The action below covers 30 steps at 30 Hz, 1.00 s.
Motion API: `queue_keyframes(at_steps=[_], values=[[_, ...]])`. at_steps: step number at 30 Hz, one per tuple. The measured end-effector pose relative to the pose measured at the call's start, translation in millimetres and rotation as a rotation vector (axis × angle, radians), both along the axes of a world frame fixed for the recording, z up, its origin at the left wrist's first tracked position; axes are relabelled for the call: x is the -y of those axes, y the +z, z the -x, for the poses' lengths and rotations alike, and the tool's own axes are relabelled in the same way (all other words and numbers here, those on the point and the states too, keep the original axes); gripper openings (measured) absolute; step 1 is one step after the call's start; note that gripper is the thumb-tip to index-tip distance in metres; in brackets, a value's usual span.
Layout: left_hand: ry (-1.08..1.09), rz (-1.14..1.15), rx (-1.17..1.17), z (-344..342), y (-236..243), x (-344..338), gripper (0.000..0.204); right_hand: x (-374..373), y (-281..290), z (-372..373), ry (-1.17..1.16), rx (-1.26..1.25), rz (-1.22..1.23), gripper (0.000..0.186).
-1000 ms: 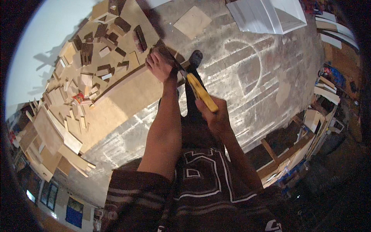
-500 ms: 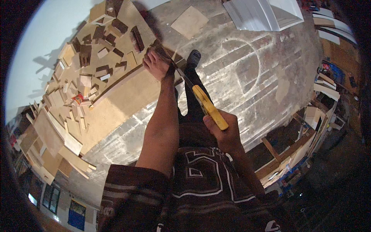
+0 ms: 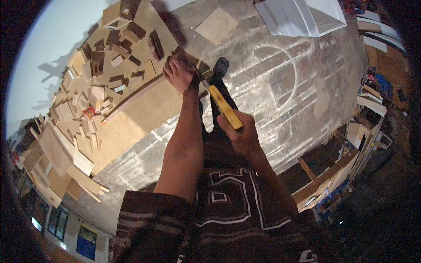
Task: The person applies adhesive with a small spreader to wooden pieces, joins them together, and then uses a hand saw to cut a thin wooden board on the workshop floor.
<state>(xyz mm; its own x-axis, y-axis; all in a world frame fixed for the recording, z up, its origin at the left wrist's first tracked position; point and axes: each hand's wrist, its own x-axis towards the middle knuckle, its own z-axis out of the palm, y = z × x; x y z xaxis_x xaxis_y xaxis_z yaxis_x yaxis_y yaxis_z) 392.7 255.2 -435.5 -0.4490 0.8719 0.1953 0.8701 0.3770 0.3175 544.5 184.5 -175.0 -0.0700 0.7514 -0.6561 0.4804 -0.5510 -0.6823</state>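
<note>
My right hand (image 3: 241, 133) is closed round the yellow handle of a handsaw (image 3: 222, 104). The saw's narrow blade points up and to the left, passing close beside my left hand. That hand (image 3: 179, 75) presses on a piece of wood (image 3: 198, 62) at the corner of the wooden workbench (image 3: 136, 120), with its fingers bent over it. Part of this wood sticks out past the bench edge. The fingertips and the spot where the blade meets the wood are partly hidden. A dark brown block (image 3: 155, 45) lies on the bench just beyond my left hand.
Many wood offcuts (image 3: 97, 63) lie scattered over the bench, with a small red packet (image 3: 89, 112) among them. A square board (image 3: 216, 25) rests on the concrete floor. A white cabinet-like box (image 3: 302, 17) stands farther off, and a wooden frame (image 3: 324, 175) is at the right.
My right hand has pushed the handsaw forward and to the left, bringing its handle closer to my left hand. The left hand stays at the same place on the wood.
</note>
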Motion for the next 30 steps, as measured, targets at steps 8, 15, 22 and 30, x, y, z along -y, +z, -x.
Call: queue_keyframes(at_steps=[8,15,22,30], values=[[0.010,-0.011,0.039,-3,-1,-1,0.055,-3,-4,1,-0.117,-0.098,-0.005,0.021],[-0.015,0.060,0.056,6,3,6,0.046,14,12,-15,-0.106,-0.142,-0.045,0.030],[-0.025,0.069,0.022,8,-9,2,0.055,-4,12,-20,-0.079,-0.114,0.031,0.027],[-0.025,-0.007,0.091,4,2,-1,0.046,-122,32,-4,0.062,0.055,0.123,0.044]])
